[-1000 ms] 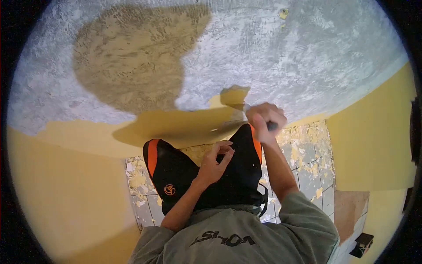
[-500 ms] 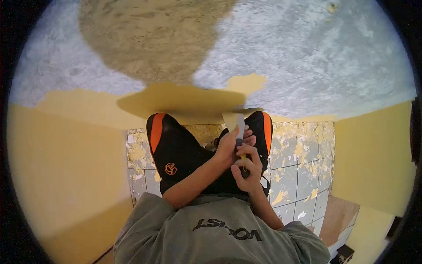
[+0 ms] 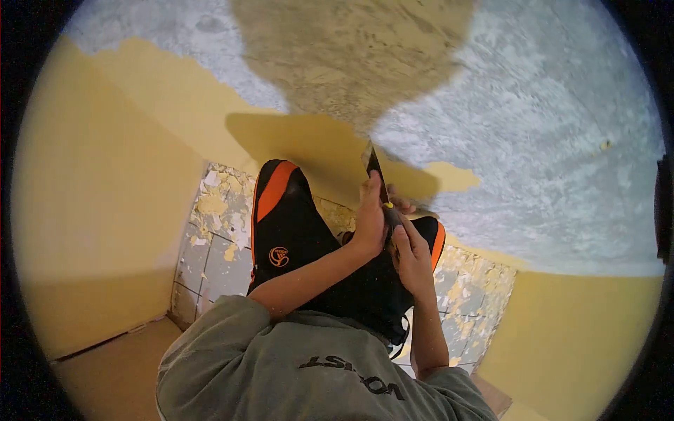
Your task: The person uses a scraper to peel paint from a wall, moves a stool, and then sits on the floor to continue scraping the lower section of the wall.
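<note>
A putty knife [image 3: 393, 216] with a dark, yellow-marked handle is held between my two hands, its blade pointing up and away towards the wall. My left hand [image 3: 369, 221] is closed round its upper part, the thumb lying along the base of the blade and the fingertips showing on the far side. Lower down, my right hand [image 3: 414, 258] grips the handle, partly hiding it. Ahead of the blade is the wall [image 3: 533, 140], with bare grey plaster above and a ragged edge of yellow paint [image 3: 302, 137] low down.
My bent knees [image 3: 284, 203] in black and orange trousers are close to the wall. Paint flakes [image 3: 214, 203] litter the grey floor tiles [image 3: 225, 270]. Yellow side walls stand at left [image 3: 98, 203] and right [image 3: 569, 337]. A brown board-like surface [image 3: 119, 372] lies at lower left.
My view has turned, shifting the wall's paint edge into a slant. The putty knife has turned more edge-on, and my right hand has closed further round its handle.
</note>
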Motion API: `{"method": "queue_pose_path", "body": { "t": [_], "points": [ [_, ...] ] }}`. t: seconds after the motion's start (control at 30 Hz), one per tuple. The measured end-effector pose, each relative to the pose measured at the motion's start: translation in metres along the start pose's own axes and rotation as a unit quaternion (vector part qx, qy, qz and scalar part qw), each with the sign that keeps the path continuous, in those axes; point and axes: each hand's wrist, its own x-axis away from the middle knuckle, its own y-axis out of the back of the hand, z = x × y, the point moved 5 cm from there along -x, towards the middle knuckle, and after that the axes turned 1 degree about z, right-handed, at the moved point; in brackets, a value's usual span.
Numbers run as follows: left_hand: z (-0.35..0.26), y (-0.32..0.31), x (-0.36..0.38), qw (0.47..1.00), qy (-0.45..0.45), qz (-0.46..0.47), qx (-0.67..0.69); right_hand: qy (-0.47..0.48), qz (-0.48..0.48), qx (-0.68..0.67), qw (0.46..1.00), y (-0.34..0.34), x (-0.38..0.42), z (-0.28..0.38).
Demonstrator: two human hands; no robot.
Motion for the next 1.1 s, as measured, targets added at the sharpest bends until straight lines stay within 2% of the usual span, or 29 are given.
{"method": "queue_pose_path", "body": {
  "t": [0.03, 0.07, 0.1, 0.17, 0.27, 0.37, 0.4, 0.47, 0.6, 0.67, 0.7, 0.8, 0.83, 0.93, 1.0, 1.1],
  "points": [
    [-0.002, -0.002, -0.005, 0.997, -0.015, -0.073, -0.006, 0.000, 0.003, 0.008, 1.000, -0.004, -0.003, 0.002],
    [-0.005, 0.000, -0.009, 0.989, -0.028, -0.144, -0.012, 0.058, -0.023, 0.029, 0.998, -0.004, -0.007, 0.009],
    [-0.006, 0.001, -0.012, 0.989, -0.030, -0.142, -0.004, 0.116, -0.049, 0.050, 0.991, -0.004, -0.010, 0.017],
    [-0.005, -0.004, -0.018, 0.996, -0.033, -0.072, 0.034, 0.126, -0.080, 0.103, 0.983, -0.002, -0.010, 0.021],
    [-0.005, -0.002, -0.016, 0.992, -0.002, -0.093, 0.081, 0.134, -0.130, 0.193, 0.963, -0.004, -0.005, 0.034],
    [-0.007, 0.000, -0.016, 0.992, -0.001, -0.082, 0.100, 0.111, -0.114, 0.137, 0.978, -0.008, -0.007, 0.032],
    [-0.009, 0.002, -0.019, 0.990, -0.001, -0.084, 0.109, 0.108, -0.111, 0.146, 0.977, -0.006, -0.014, 0.031],
    [-0.022, 0.012, -0.025, 0.980, -0.062, -0.134, 0.133, 0.085, -0.060, 0.183, 0.978, -0.012, -0.032, 0.027],
    [-0.031, 0.016, -0.025, 0.976, -0.049, -0.137, 0.163, 0.065, -0.035, 0.197, 0.978, -0.026, -0.029, 0.046],
    [-0.028, 0.012, -0.021, 0.981, -0.002, -0.149, 0.121, 0.106, -0.075, 0.236, 0.963, -0.026, -0.022, 0.052],
    [-0.029, 0.009, -0.017, 0.981, -0.009, -0.152, 0.120, 0.108, -0.076, 0.238, 0.962, -0.027, -0.019, 0.049],
    [-0.024, 0.006, -0.013, 0.987, 0.026, -0.130, 0.091, 0.033, -0.110, 0.122, 0.986, -0.021, -0.011, 0.021],
    [-0.022, 0.006, -0.013, 0.987, 0.034, -0.130, 0.091, 0.028, -0.115, 0.122, 0.985, -0.018, -0.012, 0.014],
    [-0.021, 0.009, -0.018, 0.984, 0.014, -0.114, 0.139, 0.061, -0.106, 0.147, 0.982, -0.014, -0.019, -0.001],
    [-0.019, 0.018, -0.022, 0.988, -0.018, -0.130, 0.078, 0.063, -0.091, 0.117, 0.987, -0.017, -0.024, -0.006],
    [-0.024, 0.019, -0.020, 0.987, -0.021, -0.134, 0.081, 0.066, -0.075, 0.142, 0.985, -0.022, -0.026, 0.007]
  ]
}}
